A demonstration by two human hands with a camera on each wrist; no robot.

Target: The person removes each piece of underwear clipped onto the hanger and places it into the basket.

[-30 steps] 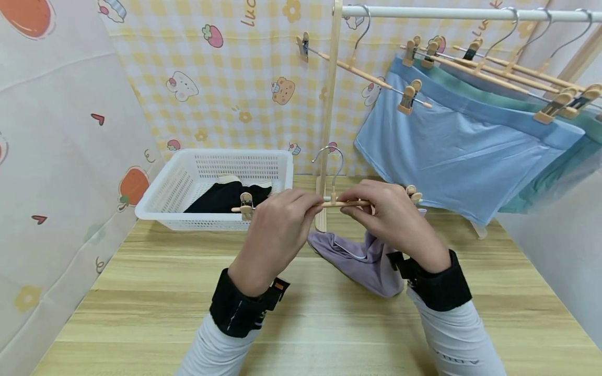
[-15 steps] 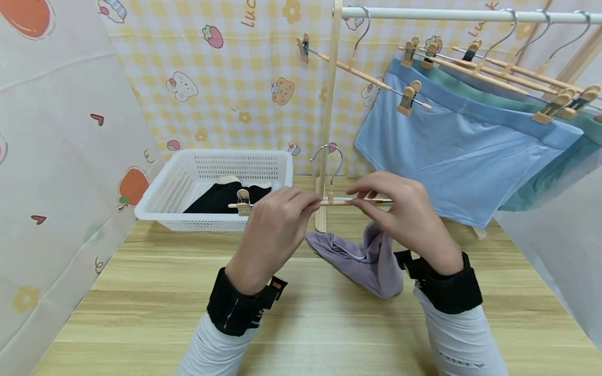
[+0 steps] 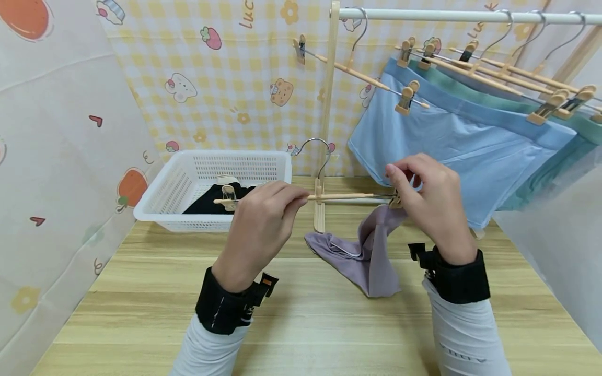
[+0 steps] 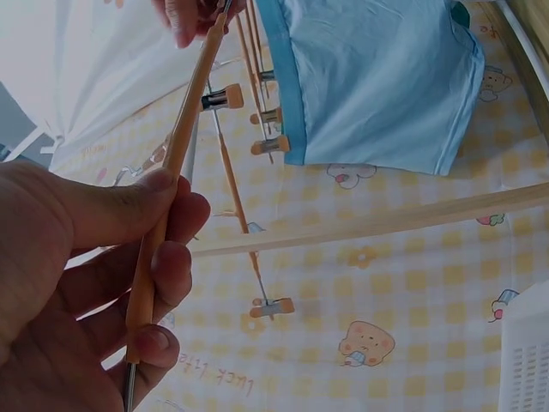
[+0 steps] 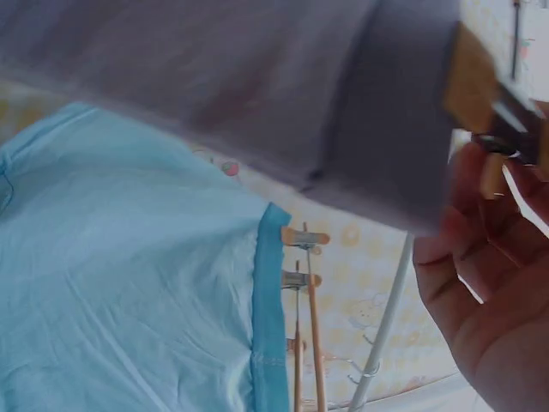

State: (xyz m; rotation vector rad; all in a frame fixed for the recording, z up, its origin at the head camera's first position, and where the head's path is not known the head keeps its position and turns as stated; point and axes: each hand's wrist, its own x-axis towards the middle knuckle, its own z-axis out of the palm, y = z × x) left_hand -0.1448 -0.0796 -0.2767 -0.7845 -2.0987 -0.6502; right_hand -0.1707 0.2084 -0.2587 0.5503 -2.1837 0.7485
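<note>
A wooden clip hanger (image 3: pixel 338 197) with a metal hook is held level above the table. My left hand (image 3: pixel 297 198) pinches its bar left of the hook; the left wrist view shows the bar (image 4: pixel 176 163) between thumb and fingers. My right hand (image 3: pixel 397 184) grips the right clip, seen close in the right wrist view as the clip (image 5: pixel 476 77). A purple garment (image 3: pixel 371 256) hangs from that clip by one corner, and the rest lies on the table. The hanger's left clip (image 3: pixel 229 196) is bare.
A white basket (image 3: pixel 160 206) holding a black garment (image 3: pixel 209 201) stands at the back left. On the right, a rail (image 3: pixel 447 14) carries several clip hangers with blue shorts (image 3: pixel 461 143) and green ones behind. A wooden post (image 3: pixel 326 104) stands just behind the hanger.
My right hand slid right along the bar to the right clip and rose a little. A corner of the purple garment lifted up with it. The hanger shifted slightly left.
</note>
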